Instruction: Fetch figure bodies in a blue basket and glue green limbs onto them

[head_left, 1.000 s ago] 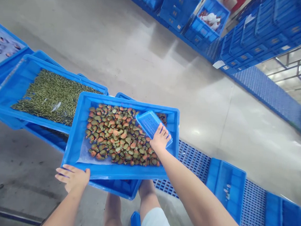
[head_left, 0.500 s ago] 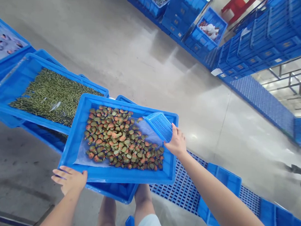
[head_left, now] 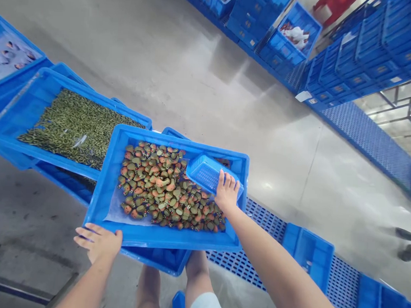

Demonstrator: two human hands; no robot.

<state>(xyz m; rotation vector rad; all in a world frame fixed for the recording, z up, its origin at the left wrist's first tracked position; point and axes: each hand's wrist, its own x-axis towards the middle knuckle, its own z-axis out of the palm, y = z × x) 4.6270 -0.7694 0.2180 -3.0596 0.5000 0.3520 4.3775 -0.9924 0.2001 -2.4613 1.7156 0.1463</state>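
A rectangular crate (head_left: 175, 238) of smooth, glossy blue plastic holds a dense layer of small bird-shaped pieces (head_left: 164, 188), rounded and matt, in olive green and orange with striped bands at some ends. They lie loosely heaped on a thin, pale liner (head_left: 119, 211), whose flat surface shows at the near left. Over the right part of the crate sits a small perforated basket (head_left: 205, 174), its bottom a grid of fine slots, its walls flared and tilted (whether it touches the pieces beneath, I cannot tell). The right hand (head_left: 227, 193) has its grip on the basket's near right end, fingers laid over the rim and the thumb hidden. The left hand (head_left: 97, 243) rests against the crate's near left corner, its grip spread, fingers stretched out and thumb at the rim. Just beside, to the left, a second crate (head_left: 28, 105) carries a rough-looking spread of slender green pieces (head_left: 78, 127), with a crinkled, translucent scrap among them. Below lie a slotted blue plastic pallet (head_left: 267, 223) and the smooth grey floor (head_left: 161, 58), which shines in patches.
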